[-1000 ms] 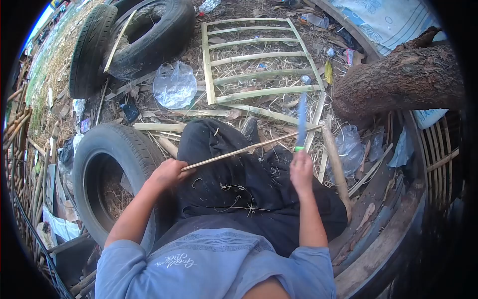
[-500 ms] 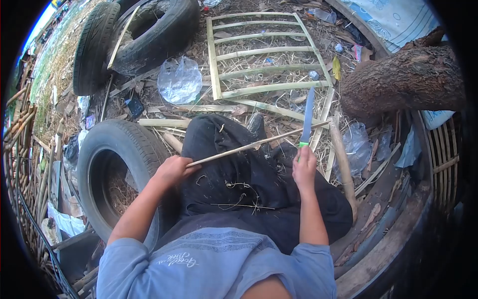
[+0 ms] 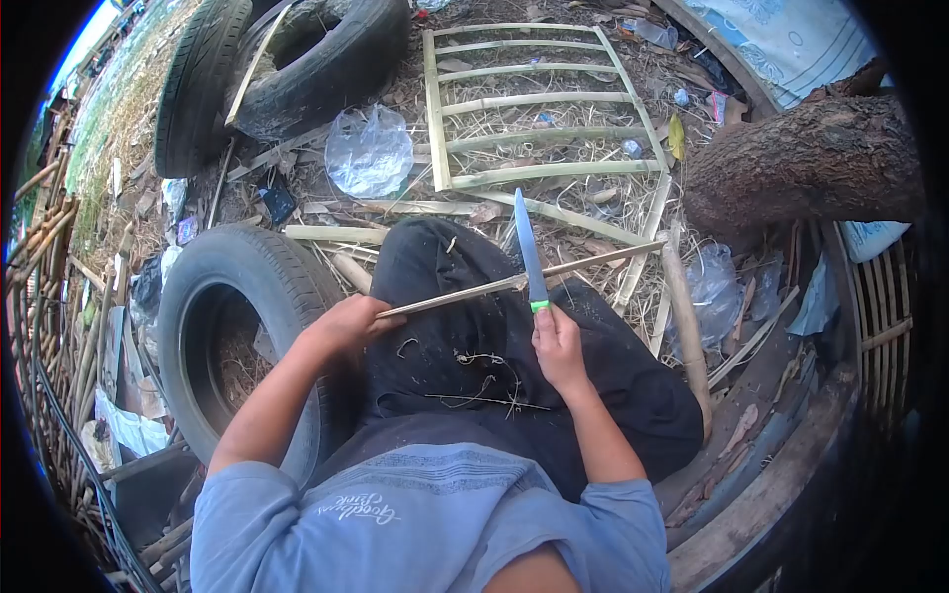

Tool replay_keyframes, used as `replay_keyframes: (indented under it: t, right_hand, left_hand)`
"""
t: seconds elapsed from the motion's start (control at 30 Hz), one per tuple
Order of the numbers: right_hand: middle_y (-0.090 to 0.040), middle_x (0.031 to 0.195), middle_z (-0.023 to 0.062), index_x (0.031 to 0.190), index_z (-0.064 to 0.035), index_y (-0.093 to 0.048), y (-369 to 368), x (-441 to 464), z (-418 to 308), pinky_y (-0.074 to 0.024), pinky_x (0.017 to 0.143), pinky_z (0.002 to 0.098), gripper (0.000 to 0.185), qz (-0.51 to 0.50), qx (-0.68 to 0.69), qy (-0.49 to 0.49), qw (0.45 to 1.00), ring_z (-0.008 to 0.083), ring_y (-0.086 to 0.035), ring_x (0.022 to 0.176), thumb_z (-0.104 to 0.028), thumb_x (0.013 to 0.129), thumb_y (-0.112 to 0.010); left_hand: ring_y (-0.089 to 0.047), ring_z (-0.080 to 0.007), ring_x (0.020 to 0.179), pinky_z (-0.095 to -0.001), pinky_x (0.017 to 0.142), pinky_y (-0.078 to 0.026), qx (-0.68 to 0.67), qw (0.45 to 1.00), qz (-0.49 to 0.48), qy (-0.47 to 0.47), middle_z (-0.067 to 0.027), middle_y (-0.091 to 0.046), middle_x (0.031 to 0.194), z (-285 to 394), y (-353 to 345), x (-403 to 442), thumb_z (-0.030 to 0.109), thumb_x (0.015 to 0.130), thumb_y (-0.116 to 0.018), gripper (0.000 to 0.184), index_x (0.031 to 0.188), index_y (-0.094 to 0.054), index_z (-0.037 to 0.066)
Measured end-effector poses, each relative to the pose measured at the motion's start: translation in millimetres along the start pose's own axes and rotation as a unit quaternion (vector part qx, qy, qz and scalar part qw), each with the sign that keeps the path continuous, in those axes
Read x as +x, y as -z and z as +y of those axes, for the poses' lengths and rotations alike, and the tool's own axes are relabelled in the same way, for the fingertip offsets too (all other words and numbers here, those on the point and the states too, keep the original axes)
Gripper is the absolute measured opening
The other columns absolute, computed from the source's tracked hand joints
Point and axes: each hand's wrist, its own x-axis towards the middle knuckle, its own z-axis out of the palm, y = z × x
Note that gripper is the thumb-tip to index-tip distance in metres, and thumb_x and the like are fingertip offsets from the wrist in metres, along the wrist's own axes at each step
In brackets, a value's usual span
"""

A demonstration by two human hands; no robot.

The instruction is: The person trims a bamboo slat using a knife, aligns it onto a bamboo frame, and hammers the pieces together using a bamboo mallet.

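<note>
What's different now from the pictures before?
The right hand moved the blue-bladed, green-handled knife leftward along the thin, pale wooden strip, from near its far end toward its middle. Nothing was grabbed or let go. The left hand still holds the strip's near end, and the pale slatted wooden frame stayed put.

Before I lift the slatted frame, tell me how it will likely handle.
The slatted frame looks light for its size, with thin slats and wide gaps. It may twist, as no diagonal brace shows across it. Lying flat, it seems unlikely to roll.
</note>
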Motion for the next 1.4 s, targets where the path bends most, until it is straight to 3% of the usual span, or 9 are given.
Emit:
replay_keyframes:
  t: [0.2,0.37,0.7,0.83,0.93,1.07,1.17,1.3,1.4]
  right_hand:
    - [-0.048,0.066,-0.0031,0.086,-0.0042,-0.054,17,-7,-10,-0.0385,0.052,0.0268,0.028,0.069,0.032,-0.007,0.997,0.0068,-0.045,0.058,-0.029,0.096,-0.062]
    - [-0.058,0.075,0.0006,0.087,-0.0040,-0.054,4,-32,-43,-0.0480,0.065,0.0291,0.028,0.101,0.024,0.010,0.995,0.0114,-0.056,0.068,-0.023,0.085,-0.075]
    - [-0.064,0.092,0.0107,0.090,-0.0064,-0.042,-15,-87,-51,-0.0562,0.073,0.0291,0.029,0.084,0.269,0.009,0.960,0.0164,-0.068,0.080,0.002,0.085,-0.070]
    - [-0.065,0.088,0.0118,0.090,-0.0083,-0.042,1,-87,-47,-0.0600,0.071,0.0328,0.028,0.065,0.297,0.005,0.953,0.0192,-0.070,0.076,0.005,0.086,-0.066]
    - [-0.068,0.090,0.0203,0.089,-0.0101,-0.042,19,-85,-48,-0.0607,0.069,0.0345,0.030,0.040,0.333,-0.044,0.941,0.0214,-0.070,0.073,0.006,0.084,-0.066]
    - [-0.068,0.088,0.0220,0.089,-0.0115,-0.041,49,-88,-43,-0.0609,0.065,0.0367,0.033,0.003,0.362,-0.098,0.927,0.0231,-0.071,0.071,0.006,0.080,-0.068]
    - [-0.068,0.085,0.0216,0.087,-0.0118,-0.042,68,-82,-42,-0.0608,0.063,0.0372,0.032,-0.039,0.371,-0.110,0.921,0.0235,-0.071,0.070,0.005,0.079,-0.068]
    - [-0.069,0.084,0.0204,0.087,-0.0122,-0.043,87,-73,-36,-0.0596,0.060,0.0356,0.032,-0.079,0.403,-0.112,0.905,0.0236,-0.071,0.070,0.004,0.078,-0.069]
    - [-0.068,0.082,0.0169,0.090,-0.0115,-0.044,98,-70,-49,-0.0589,0.057,0.0346,0.029,-0.066,0.371,-0.100,0.921,0.0244,-0.071,0.070,0.000,0.082,-0.068]
  left_hand:
    - [-0.043,-0.0093,0.057,-0.0339,0.052,-0.038,-0.118,0.988,-0.063,-0.081,-0.0011,-0.042,0.056,1,1,-2,0.039,0.103,-0.050,0.048,0.076,-0.054,0.000]
    - [-0.042,-0.0116,0.072,-0.0298,0.068,-0.042,-0.511,0.835,-0.097,-0.182,0.0016,-0.042,0.079,66,-70,5,0.037,0.108,-0.036,0.035,0.087,-0.044,0.010]
    - [-0.045,-0.0112,0.088,-0.0281,0.083,-0.041,-0.513,0.812,0.110,-0.256,-0.0020,-0.044,0.094,137,-105,28,0.031,0.108,-0.036,0.025,0.104,-0.044,0.008]
    - [-0.045,-0.0088,0.085,-0.0260,0.078,-0.041,-0.471,0.832,0.124,-0.265,-0.0024,-0.048,0.091,144,-95,16,0.027,0.104,-0.048,0.022,0.109,-0.051,0.005]
    - [-0.053,-0.0121,0.077,-0.0307,0.066,-0.043,-0.160,0.968,0.001,-0.193,-0.0083,-0.059,0.084,125,-60,-11,0.022,0.086,-0.075,0.024,0.089,-0.062,0.003]
    - [-0.054,-0.0283,0.097,-0.0425,0.088,-0.040,0.133,0.846,0.374,-0.357,-0.0082,-0.056,0.099,104,-11,-52,0.025,0.064,-0.088,0.045,0.096,-0.061,0.010]
    - [-0.033,-0.0369,0.139,-0.0535,0.116,-0.021,0.311,0.863,0.337,-0.212,-0.0154,-0.045,0.137,95,42,-69,0.033,0.061,-0.088,0.082,0.132,-0.049,0.014]
    - [-0.045,-0.0309,0.132,-0.0514,0.115,-0.024,0.332,0.907,0.200,-0.164,-0.0124,-0.055,0.127,42,75,-47,0.028,0.070,-0.082,0.063,0.125,-0.055,0.011]
    - [-0.063,-0.0364,0.096,-0.0499,0.086,-0.046,0.289,0.933,0.141,-0.160,-0.0155,-0.066,0.096,18,74,-31,0.026,0.076,-0.075,0.033,0.100,-0.060,0.009]
